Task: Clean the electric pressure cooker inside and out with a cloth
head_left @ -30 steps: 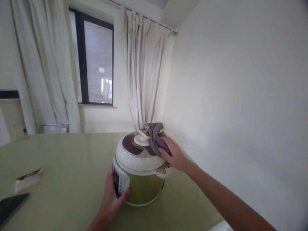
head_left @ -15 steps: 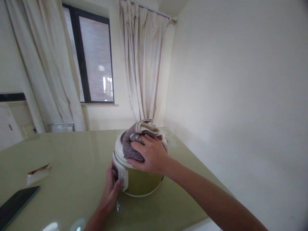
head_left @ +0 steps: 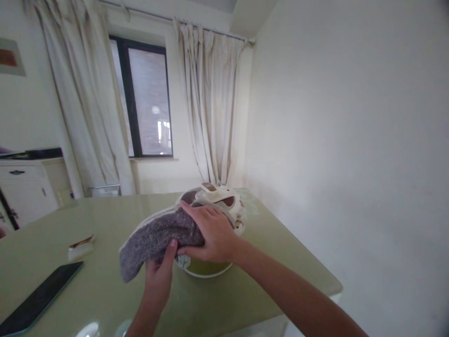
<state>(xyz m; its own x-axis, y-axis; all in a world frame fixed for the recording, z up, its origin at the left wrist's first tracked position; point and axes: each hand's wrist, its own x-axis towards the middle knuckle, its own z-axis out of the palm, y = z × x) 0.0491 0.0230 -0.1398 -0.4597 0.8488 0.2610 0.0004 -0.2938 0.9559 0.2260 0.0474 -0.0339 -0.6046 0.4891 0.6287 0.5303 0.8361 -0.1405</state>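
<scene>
A grey cloth [head_left: 159, 238] with a pale edge is stretched out in front of a white-and-green rice cooker [head_left: 210, 270]. My right hand [head_left: 213, 231] grips the cloth's right part, close against the cooker's upper front. Under the cloth's middle is my left hand [head_left: 159, 276], closed on it with the thumb on top. The cloth's left end hangs free past my left hand. The cooker's top, with a pale handle-like part, shows behind the cloth. Most of its front panel is hidden by the cloth and hands.
On the green tabletop [head_left: 115, 281] at left lie a dark flat slab [head_left: 42, 297] and a small pale packet [head_left: 80, 248]. A white wall [head_left: 351, 140] runs along the right side. A white cabinet [head_left: 28, 185] stands at the far left.
The cloth has come off the cooker's top toward the front left and is spread out. My left hand has left the cooker's front panel and taken hold of the cloth. The view has turned slightly left.
</scene>
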